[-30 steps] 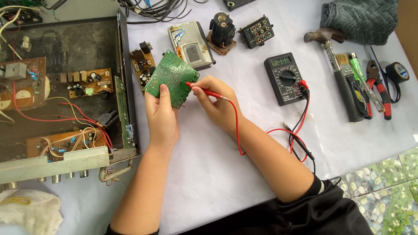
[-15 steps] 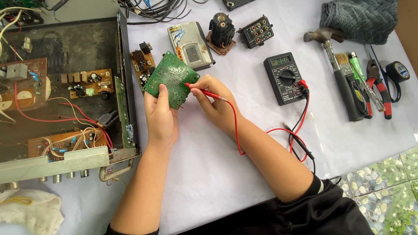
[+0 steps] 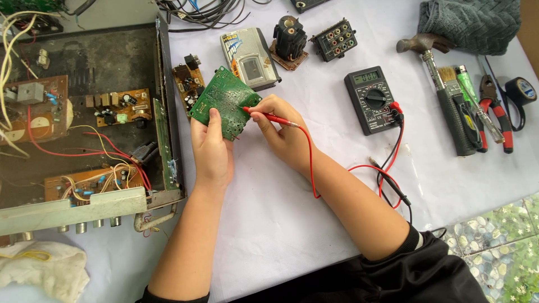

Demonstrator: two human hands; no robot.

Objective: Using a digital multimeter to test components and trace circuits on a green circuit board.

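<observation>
My left hand (image 3: 211, 147) holds a green circuit board (image 3: 223, 102) tilted above the white table cover, thumb on its face. My right hand (image 3: 282, 132) pinches a red test probe (image 3: 268, 116) whose metal tip touches the board's right side. The probe's red lead (image 3: 310, 163) curls down past my right forearm and back up to a black multimeter (image 3: 373, 100) lying to the right. A black lead (image 3: 393, 182) from the meter lies loose on the cloth beside my right arm.
An opened metal chassis (image 3: 84, 112) with brown boards and wires fills the left. Behind the board lie a small cassette player (image 3: 250, 58), a black component (image 3: 289, 39) and a jack panel (image 3: 333, 39). A hammer (image 3: 435, 67), brush, screwdriver, pliers (image 3: 497, 109) and tape roll (image 3: 521, 90) sit at right.
The hands and board have stayed nearly still; the probe tip remains on the board with only a slight shift.
</observation>
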